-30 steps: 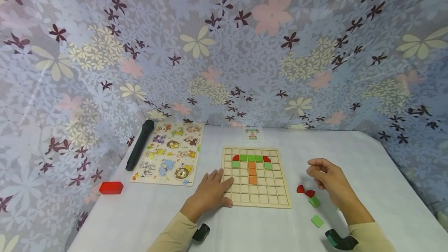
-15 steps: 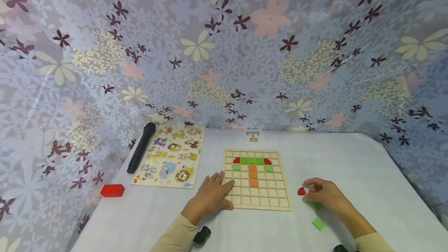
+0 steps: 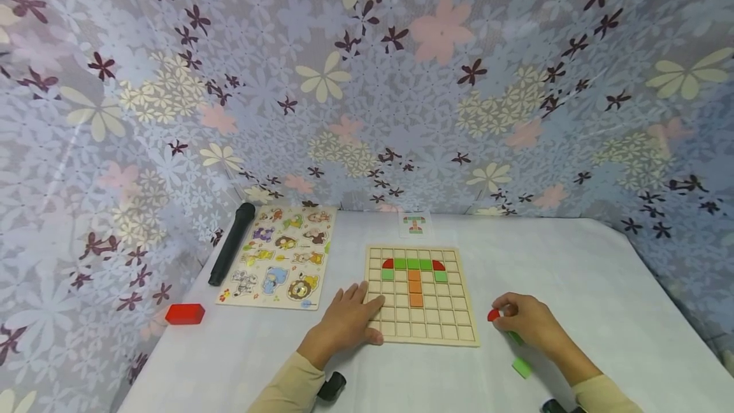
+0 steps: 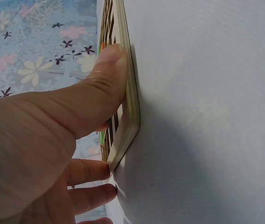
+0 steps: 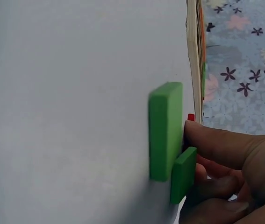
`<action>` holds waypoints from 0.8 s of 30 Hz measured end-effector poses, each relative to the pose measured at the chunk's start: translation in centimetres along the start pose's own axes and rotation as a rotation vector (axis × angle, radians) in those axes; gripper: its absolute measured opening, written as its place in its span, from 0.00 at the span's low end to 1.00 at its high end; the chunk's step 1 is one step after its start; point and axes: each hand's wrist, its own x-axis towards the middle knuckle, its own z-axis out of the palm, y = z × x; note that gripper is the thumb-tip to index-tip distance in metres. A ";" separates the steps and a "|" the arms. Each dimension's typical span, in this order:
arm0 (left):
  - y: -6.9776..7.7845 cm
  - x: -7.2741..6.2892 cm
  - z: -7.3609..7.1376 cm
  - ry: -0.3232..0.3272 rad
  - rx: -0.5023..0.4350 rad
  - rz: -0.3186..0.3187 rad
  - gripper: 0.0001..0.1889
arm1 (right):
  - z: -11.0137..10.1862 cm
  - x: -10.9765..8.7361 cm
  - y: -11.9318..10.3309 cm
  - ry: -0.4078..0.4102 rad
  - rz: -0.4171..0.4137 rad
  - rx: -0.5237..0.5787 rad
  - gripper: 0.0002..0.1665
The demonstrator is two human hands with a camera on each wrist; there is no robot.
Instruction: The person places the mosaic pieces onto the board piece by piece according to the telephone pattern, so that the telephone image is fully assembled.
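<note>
My left hand (image 3: 346, 318) lies with spread, straight fingers on the left edge of a wooden grid board (image 3: 447, 335). In the left wrist view its thumb presses the board's edge. Red quarter-circles, green squares and orange squares (image 3: 415, 287) form a T-like shape in the grid. Right of the board, my right hand (image 3: 530, 320) has thumb and index finger around a red quarter-circle piece (image 3: 494, 315) at the tabletop. A second red piece is hidden by this hand. A green square (image 5: 184, 175) lies by its fingers, and another green square (image 3: 521, 368) lies nearer me.
A small pattern card (image 3: 415, 225) lies behind the board. To the left are an animal puzzle board (image 3: 266, 298), a black cylindrical stick (image 3: 232, 244) beside it, and a red block (image 3: 185, 313). A flowered cloth (image 3: 367, 113) rises behind the table.
My right hand has come down and left from above the table to the red pieces, its thumb and index finger drawing in around one. The left hand stays on the board.
</note>
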 end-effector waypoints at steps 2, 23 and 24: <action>0.0 0.0 0.1 -0.005 -0.006 -0.004 0.43 | 0.0 0.1 0.1 0.006 -0.022 -0.027 0.17; -0.1 0.1 0.2 -0.010 -0.018 -0.005 0.43 | -1.2 0.0 1.1 0.009 0.046 0.362 0.15; -0.1 0.2 0.3 -0.012 -0.018 -0.006 0.43 | -1.5 0.0 1.2 0.008 0.045 0.415 0.17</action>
